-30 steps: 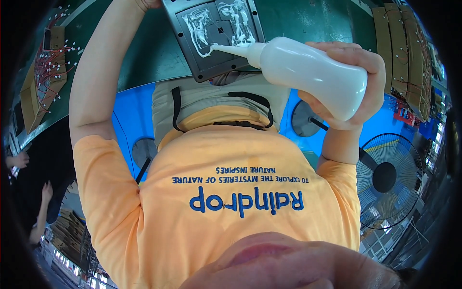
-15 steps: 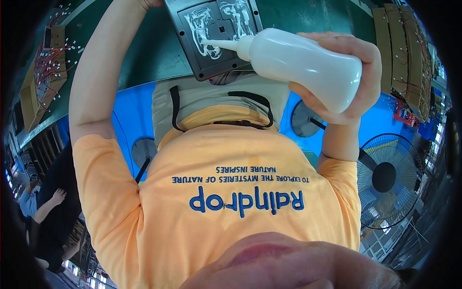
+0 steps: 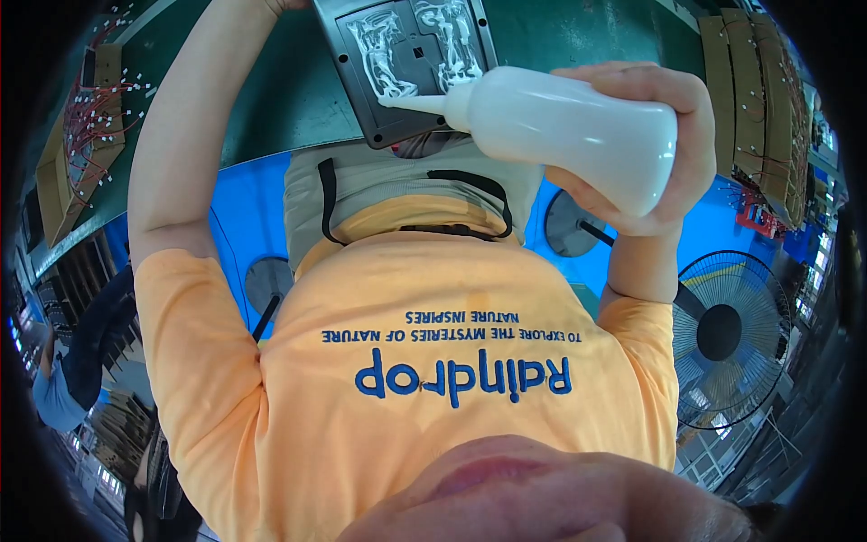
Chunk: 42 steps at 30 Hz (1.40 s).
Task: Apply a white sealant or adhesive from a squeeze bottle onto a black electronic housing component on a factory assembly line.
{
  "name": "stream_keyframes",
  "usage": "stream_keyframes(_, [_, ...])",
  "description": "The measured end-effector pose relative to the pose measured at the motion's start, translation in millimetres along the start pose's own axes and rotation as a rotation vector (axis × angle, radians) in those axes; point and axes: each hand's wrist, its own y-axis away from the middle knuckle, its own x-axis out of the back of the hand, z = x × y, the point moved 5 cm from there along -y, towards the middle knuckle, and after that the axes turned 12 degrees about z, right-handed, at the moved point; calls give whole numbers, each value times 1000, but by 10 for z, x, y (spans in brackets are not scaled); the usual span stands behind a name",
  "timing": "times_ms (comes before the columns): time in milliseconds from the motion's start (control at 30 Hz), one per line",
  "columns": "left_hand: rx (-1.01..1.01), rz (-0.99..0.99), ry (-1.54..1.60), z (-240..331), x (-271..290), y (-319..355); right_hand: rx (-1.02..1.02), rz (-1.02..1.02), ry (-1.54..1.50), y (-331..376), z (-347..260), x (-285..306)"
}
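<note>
My right hand is wrapped round a white squeeze bottle, which lies tilted on its side with its thin nozzle pointing left. The nozzle tip is at the lower left of the recessed area of a black plastic panel. Streaky white paste covers much of the left and right parts of that recess, with a small square hole between them. Only a sliver of my left hand shows at the top edge, beside the panel's upper left corner; its fingers are cut off by the frame.
The panel is over a green work table. Cardboard boxes with red wires and white connectors stand at the left, and more cardboard boxes at the right. A black fan is at the lower right. Another person is at the far left.
The nozzle tip has moved slightly down along the panel, and the bottle has tilted a little. White paste now reaches the recess's lower end. The person at the left has shifted.
</note>
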Motion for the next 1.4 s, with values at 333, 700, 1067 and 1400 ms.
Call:
stream_keyframes(333, [21,10,32,-40,34,-19,-29,-30,53,-28,9,118])
stream_keyframes(700, [9,52,-16,35,-11,36,-57,109,65,-316,-44,-169])
stream_keyframes(1067, [-49,26,-12,-36,55,-49,-61,156,205,-517,-139,-216])
stream_keyframes(1400, [-49,51,-46,67,-49,70,-21,151,245,-475,-127,-153])
